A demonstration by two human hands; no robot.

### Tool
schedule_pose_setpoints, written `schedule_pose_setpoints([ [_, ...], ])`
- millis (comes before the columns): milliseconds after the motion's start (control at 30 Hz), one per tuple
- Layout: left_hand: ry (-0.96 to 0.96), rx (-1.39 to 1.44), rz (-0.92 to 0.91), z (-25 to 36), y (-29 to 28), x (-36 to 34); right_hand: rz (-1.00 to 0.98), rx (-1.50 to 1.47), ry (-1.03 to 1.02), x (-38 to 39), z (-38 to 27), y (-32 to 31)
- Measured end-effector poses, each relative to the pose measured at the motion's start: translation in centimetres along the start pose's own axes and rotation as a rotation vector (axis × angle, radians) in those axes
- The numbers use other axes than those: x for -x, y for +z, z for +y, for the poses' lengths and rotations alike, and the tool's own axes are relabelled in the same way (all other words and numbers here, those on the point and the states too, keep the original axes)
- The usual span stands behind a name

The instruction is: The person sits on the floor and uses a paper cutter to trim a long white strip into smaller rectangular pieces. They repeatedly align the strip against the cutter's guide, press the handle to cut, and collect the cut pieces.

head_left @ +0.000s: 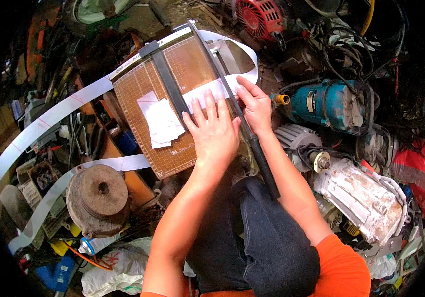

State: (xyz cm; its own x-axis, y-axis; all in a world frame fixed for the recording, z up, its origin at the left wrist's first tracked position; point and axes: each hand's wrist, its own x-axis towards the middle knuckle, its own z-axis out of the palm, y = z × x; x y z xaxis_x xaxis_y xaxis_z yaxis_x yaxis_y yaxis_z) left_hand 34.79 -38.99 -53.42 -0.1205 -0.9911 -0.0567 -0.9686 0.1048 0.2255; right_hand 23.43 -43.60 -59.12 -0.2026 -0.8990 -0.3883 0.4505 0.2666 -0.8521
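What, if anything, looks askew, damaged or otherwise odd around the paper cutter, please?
The white paper pieces on the paper cutter lie in a loose, overlapping heap, skewed against its grid. A long white strip trails off its left side. At right, the white machine casing looks grubby, with patchy brown marks.

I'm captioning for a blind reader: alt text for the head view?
A left hand rests on a white paper strip across a brown paper cutter; the right hand touches the strip beyond the blade arm. White paper pieces lie on the cutter; a blue-green power tool lies to the right.
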Motion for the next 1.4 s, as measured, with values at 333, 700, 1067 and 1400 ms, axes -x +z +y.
schedule_pose_setpoints([
  [333, 0.032, -0.099, -0.02, -1.0, -0.3, -0.3, -0.444, 0.298, 0.054, 1.2, -2.4, -1.4],
  [700, 0.041, -0.099, -0.012, -0.9, -0.4, -0.7, -0.356, 0.444, 0.051, 1.7, -2.0, -2.4],
  [1067, 0.032, -0.092, -0.045, -1.3, -0.5, -0.4, -0.448, 0.855, 0.265, 9.3, -6.7, -4.4],
  [1400, 0.36, -0.059, 0.075, -2.8, 0.3, 5.1, -0.24, 0.644, 0.177, 5.5, -8.5, -2.7],
])
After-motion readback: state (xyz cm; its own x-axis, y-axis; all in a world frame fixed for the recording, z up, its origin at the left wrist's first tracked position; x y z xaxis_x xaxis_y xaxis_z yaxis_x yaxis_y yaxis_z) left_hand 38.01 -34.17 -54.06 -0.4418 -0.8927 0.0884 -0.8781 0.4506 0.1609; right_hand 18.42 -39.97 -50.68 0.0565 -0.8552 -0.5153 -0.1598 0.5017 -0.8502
